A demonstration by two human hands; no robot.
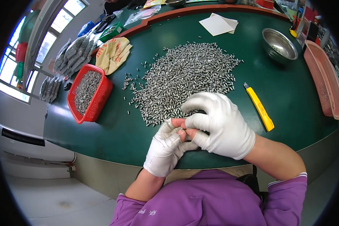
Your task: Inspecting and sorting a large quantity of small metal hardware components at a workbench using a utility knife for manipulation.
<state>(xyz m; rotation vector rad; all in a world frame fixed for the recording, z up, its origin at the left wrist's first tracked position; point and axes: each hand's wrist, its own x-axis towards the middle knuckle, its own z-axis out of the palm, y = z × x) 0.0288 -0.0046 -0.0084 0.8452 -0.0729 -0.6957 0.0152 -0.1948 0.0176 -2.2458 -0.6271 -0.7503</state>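
Note:
My left hand (165,146) and my right hand (218,126) meet at the near edge of the green table, both in white gloves with some fingertips bare. Thumbs and forefingers of both pinch together at one spot. Something tiny may sit between them, but the fingertips hide nearly all of it. Just beyond my hands spreads a large pile of small shiny metal pins (184,77), with a few stray ones at its left side. To the right of my right hand lies a yellow utility knife (260,109).
On the left stands a red plastic basket (106,90) filled with small metal pieces, beside a cream cloth (113,54) and stacked bags of grey parts (75,54). A metal bowl (269,37), a pink basket (320,75) and white paper (216,25) lie at the right and far side.

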